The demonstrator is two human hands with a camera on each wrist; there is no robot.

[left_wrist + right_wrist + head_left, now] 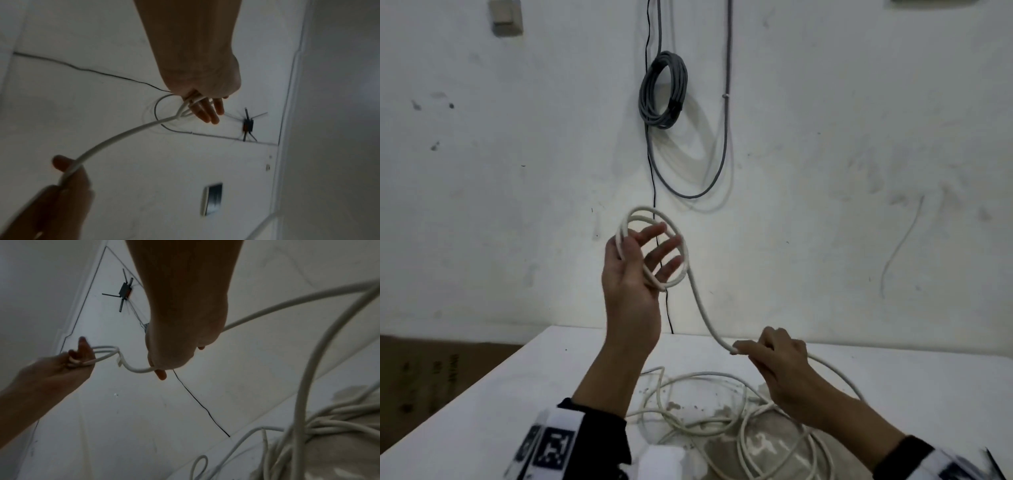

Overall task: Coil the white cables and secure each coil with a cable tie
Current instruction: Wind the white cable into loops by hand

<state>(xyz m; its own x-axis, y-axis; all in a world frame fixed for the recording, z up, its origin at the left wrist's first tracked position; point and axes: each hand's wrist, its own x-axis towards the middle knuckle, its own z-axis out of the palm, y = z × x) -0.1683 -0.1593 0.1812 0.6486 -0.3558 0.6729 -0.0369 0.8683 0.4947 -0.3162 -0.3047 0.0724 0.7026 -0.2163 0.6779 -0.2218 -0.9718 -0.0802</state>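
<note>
My left hand (633,270) is raised in front of the wall. Its thumb pins a small coil of white cable (686,255) against the palm while the fingers reach straight through the loops. From the coil, the white cable (705,315) runs down to my right hand (774,359), which grips it just above the table. In the left wrist view the left hand (205,104) holds the loops, and the cable (115,139) leads to the right hand (68,178). In the right wrist view the right hand (174,353) clasps the cable near the coil (104,348).
Loose white cable (705,377) lies tangled on the white table (517,394), partly over a clear plastic bag (767,442). A tied grey cable coil (663,89) and a thin black wire (654,192) hang on the wall behind. A white object (661,462) sits at the near edge.
</note>
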